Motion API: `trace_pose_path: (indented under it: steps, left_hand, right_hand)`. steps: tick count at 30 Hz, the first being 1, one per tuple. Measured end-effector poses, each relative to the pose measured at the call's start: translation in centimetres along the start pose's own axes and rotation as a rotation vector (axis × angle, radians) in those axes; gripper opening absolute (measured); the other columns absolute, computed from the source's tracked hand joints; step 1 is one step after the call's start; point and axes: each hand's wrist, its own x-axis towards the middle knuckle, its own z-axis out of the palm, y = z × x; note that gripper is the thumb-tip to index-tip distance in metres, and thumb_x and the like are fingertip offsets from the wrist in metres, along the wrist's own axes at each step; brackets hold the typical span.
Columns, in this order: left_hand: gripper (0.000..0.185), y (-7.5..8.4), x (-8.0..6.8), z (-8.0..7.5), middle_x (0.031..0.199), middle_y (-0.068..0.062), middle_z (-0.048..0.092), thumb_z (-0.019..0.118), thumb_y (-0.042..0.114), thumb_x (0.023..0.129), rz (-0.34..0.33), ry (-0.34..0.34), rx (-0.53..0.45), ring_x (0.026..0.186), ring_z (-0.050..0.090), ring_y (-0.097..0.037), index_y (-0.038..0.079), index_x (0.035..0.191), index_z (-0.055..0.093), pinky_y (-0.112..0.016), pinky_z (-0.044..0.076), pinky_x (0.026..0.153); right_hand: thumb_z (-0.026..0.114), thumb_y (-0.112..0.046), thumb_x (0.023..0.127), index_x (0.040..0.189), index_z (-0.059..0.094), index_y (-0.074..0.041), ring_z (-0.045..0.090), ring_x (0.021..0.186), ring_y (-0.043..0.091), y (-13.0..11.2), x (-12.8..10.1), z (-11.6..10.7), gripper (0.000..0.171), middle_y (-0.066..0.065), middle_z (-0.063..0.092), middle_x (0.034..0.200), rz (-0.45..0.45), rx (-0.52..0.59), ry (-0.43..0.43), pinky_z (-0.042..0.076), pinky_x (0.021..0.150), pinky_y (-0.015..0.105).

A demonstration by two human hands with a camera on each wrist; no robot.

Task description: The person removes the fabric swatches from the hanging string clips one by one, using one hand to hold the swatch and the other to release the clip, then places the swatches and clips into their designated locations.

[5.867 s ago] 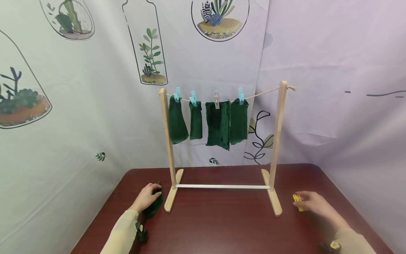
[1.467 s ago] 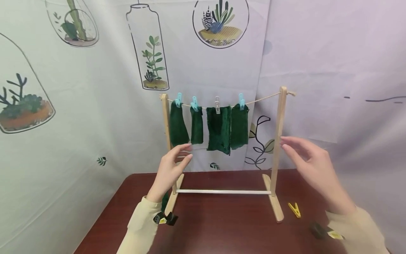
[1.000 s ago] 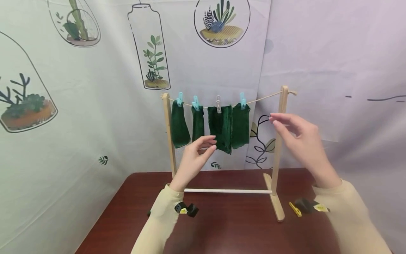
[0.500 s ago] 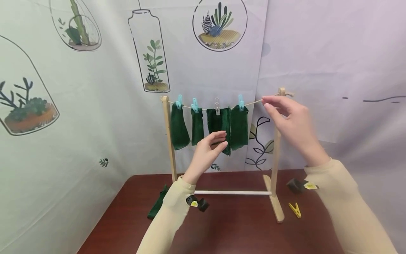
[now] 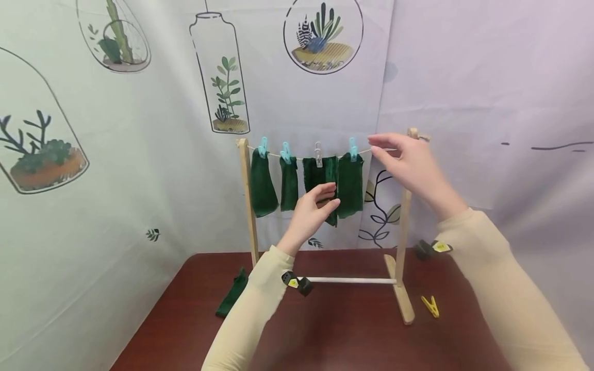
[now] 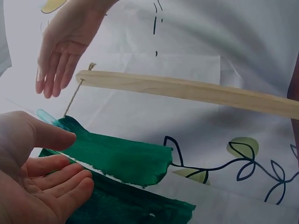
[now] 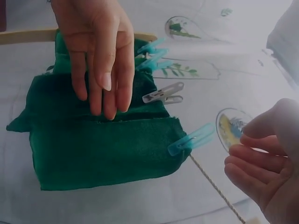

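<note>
One green cloth [image 5: 230, 300] lies on the worktop [image 5: 334, 335] left of the wooden rack [image 5: 245, 206], not yet hung. Four green cloths [image 5: 320, 180] already hang on the string [image 5: 385, 148] with pegs. The left hand [image 5: 313, 208] is relaxed with straight fingers and touches the hanging cloths. The right hand [image 5: 408, 165] is released, near the rightmost blue peg [image 5: 352, 147]. A yellow peg [image 5: 431, 305] lies unused at the right.

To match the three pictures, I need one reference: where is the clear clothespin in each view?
Head: the clear clothespin sits on the string, third peg from the left, above the widest green cloth.
Left wrist: not in view.
Right wrist: centre, lying sideways beside the left hand.
Shared landmark: the rightmost blue clothespin.
</note>
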Motion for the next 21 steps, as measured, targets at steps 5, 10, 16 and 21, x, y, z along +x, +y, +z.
trace_pose_path:
  steps: [5, 10, 16, 21]
  left_hand:
    - [0.046, -0.1, 0.4, 0.3, 0.139, -0.005, 0.06, 0.068, 0.023, 0.099, -0.03, -0.008, -0.024, 0.124, 0.059, -0.016, 0.009, 0.141, 0.057, -0.032, 0.049, 0.101]
    - [0.043, -0.1, 0.9, 0.5, 0.135, -0.005, 0.063, 0.068, 0.021, 0.098, -0.045, 0.004, -0.046, 0.121, 0.061, -0.016, 0.009, 0.139, 0.059, -0.032, 0.05, 0.1]
    - [0.039, -0.1, 1.5, 0.9, 0.13, -0.009, 0.065, 0.067, 0.016, 0.098, -0.028, 0.028, -0.034, 0.116, 0.064, -0.018, 0.005, 0.136, 0.061, -0.031, 0.051, 0.098]
    - [0.036, 0.1, 2.1, 1.2, 0.126, -0.008, 0.068, 0.067, 0.019, 0.099, -0.024, 0.08, 0.01, 0.113, 0.066, -0.018, 0.005, 0.132, 0.064, -0.03, 0.053, 0.095]
  right_hand:
    - [0.059, -0.027, 0.103, 0.138, 0.061, -0.01, 0.063, 0.119, 0.034, -0.2, 1.0, 0.0, 0.039, 0.01, 0.063, 0.136, 0.006, -0.008, -0.053, 0.05, 0.096, 0.052]
    - [0.058, -0.026, 0.104, 0.14, 0.059, -0.005, 0.06, 0.123, 0.034, -0.6, 2.1, 0.2, 0.041, 0.014, 0.061, 0.138, -0.006, -0.018, -0.118, 0.048, 0.1, 0.051]
    - [0.058, -0.026, 0.104, 0.144, 0.054, -0.004, 0.055, 0.129, 0.035, -0.9, 3.2, 0.2, 0.046, 0.016, 0.057, 0.143, 0.02, -0.044, -0.19, 0.045, 0.104, 0.051]
    - [0.062, -0.025, 0.101, 0.147, 0.051, -0.005, 0.051, 0.133, 0.035, -0.9, 4.1, 0.2, 0.051, 0.016, 0.053, 0.147, 0.062, -0.047, -0.275, 0.043, 0.106, 0.053]
